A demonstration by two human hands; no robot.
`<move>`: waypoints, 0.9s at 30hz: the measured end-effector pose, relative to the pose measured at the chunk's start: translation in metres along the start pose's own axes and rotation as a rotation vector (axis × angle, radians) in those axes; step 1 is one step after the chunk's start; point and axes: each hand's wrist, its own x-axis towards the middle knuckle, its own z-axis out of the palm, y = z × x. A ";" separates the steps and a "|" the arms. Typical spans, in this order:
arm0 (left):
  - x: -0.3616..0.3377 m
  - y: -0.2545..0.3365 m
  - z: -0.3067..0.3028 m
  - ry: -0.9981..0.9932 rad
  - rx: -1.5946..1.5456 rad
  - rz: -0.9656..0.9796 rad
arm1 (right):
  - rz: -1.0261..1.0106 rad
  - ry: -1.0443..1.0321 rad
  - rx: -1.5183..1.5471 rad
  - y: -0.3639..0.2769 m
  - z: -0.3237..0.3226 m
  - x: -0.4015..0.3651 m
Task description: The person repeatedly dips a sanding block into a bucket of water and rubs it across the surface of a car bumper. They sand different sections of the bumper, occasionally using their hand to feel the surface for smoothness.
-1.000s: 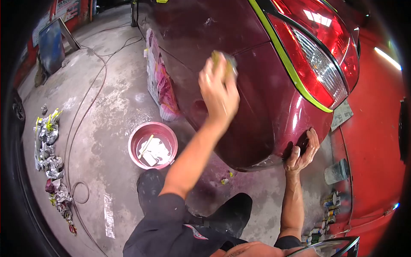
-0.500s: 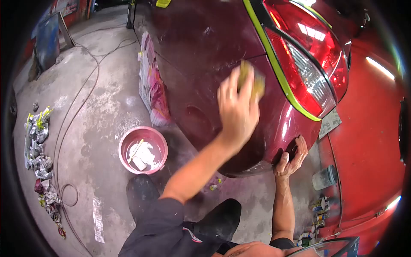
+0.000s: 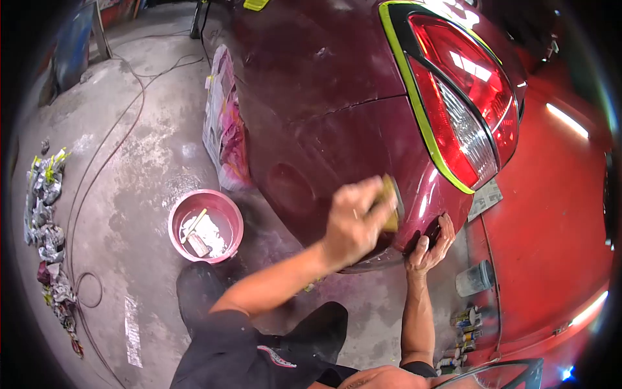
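My left hand (image 3: pixel 359 217), slightly blurred, is closed around a yellow sponge (image 3: pixel 391 207) with a dark grey face turned to the car. The sponge is against the maroon rear corner panel (image 3: pixel 350 139), near the bumper's rounded edge. Lower on that corner, my right hand (image 3: pixel 433 245) lies with its fingers apart against the bumper, holding nothing. Above both hands is the red and clear tail light (image 3: pixel 463 110), bordered by yellow-green masking tape (image 3: pixel 424 117). A darker oval patch (image 3: pixel 289 183) shows on the panel left of the sponge.
A pink basin (image 3: pixel 240 227) with whitish liquid and a stick stands on the concrete floor. Stained masking paper (image 3: pixel 230 136) hangs beside the car. A hose (image 3: pixel 97 152) and crumpled paper (image 3: pixel 50 227) lie left. A bucket (image 3: pixel 474 279) and several cans (image 3: pixel 466 319) stand right.
My left hand has moved the sponge down the panel, from beside the tail light toward the bumper corner. My right hand stays on the bumper. The view has shifted slightly.
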 end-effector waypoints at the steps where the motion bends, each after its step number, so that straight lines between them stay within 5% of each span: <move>1: 0.023 -0.031 0.000 0.074 0.101 -0.023 | -0.006 -0.010 0.008 0.000 0.002 0.001; 4: 0.074 -0.130 -0.011 0.145 0.250 -0.643 | 0.017 -0.014 0.028 -0.002 0.000 -0.003; 10: -0.038 -0.024 -0.009 -0.004 0.103 -0.385 | 0.018 0.018 0.000 0.000 0.004 -0.004; 16: 0.002 -0.248 -0.032 0.168 0.491 -0.504 | 0.014 -0.024 0.066 0.004 0.008 -0.004; 18: 0.011 -0.286 -0.042 0.155 0.353 -0.613 | 0.063 -0.008 0.092 0.002 0.006 -0.006; 20: 0.008 -0.281 -0.040 0.209 0.292 -0.571 | 0.064 0.010 0.070 -0.001 0.004 -0.006; 24: -0.030 -0.102 -0.022 0.138 0.093 -0.384 | 0.107 -0.036 0.179 0.002 0.006 -0.005; 27: -0.027 -0.161 -0.026 0.164 0.223 -0.412 | 0.071 -0.043 0.143 0.005 0.007 -0.004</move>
